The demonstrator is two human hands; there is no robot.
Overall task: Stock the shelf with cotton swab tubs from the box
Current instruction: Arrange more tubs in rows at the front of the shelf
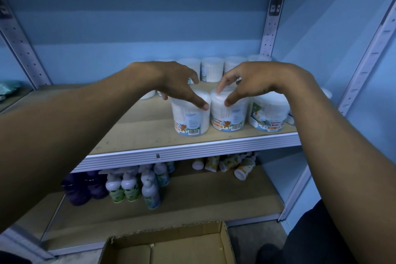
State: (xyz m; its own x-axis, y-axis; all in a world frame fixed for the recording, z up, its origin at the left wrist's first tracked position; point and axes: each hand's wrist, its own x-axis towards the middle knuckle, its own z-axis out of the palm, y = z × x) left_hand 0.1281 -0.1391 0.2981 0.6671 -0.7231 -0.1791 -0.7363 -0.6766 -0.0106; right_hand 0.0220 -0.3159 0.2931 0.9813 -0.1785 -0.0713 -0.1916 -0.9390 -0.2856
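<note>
1. My left hand (171, 83) sits over the top of the left tub (189, 117), thumb curled onto its near rim and fingers down the far side, so it is clamped on that tub.
2. My right hand (250, 83) holds the middle tub (228, 113) the same way: thumb on the near face, forefinger on the lid.
3. Both tubs stand upright on the shelf (150, 126), touching each other, near its front edge.
4. A 3rd tub (269, 114) stands just right of them, under my right wrist; a back row (212, 69) of more tubs lines the far wall.
5. I judge these tubs light, stiff clear plastic, smooth and a bit slippery; a top grip around the lid rim suits them best, without squeezing the thin walls.
6. The box (171, 246) lies open on the floor, nearest to me; the part I can see shows no tubs.
7. Bottles (137, 186) stand on the lower shelf, some toppled to the right.
</note>
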